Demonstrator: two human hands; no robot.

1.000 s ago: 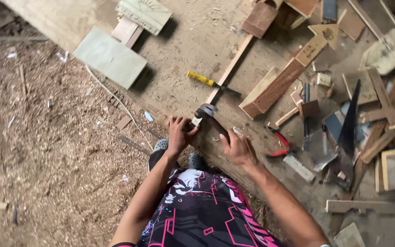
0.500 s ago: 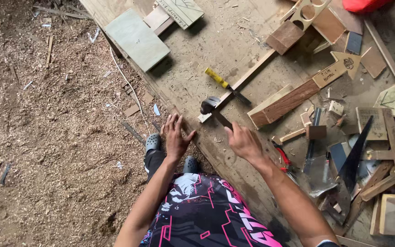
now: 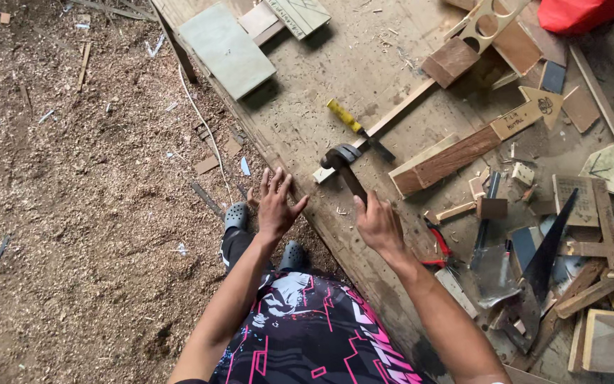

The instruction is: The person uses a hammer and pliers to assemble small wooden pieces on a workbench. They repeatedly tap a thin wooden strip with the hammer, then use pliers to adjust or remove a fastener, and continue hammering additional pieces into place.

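Observation:
My left hand (image 3: 276, 206) hovers at the near edge of the dusty wooden workbench (image 3: 307, 92), fingers spread and holding nothing. My right hand (image 3: 379, 224) is just right of it, fingers extended over the end of a hammer's wooden handle. The hammer (image 3: 340, 158) lies on the bench with its dark head pointing away from me. Beyond the head are a yellow-handled chisel (image 3: 346, 117) and a long thin wood strip (image 3: 399, 110). Whether my right palm touches the handle is hidden.
A brown wood block (image 3: 449, 160), red-handled pliers (image 3: 436, 242), a hand saw (image 3: 545, 263) and several offcuts crowd the bench's right side. A grey-green board (image 3: 227, 48) overhangs the far left edge. Sawdust floor (image 3: 72, 213) lies to the left.
My left hand has lifted off the bench near the hammer head and spread its fingers. My right hand has slid back along the hammer handle. The hammer has stayed where it lies.

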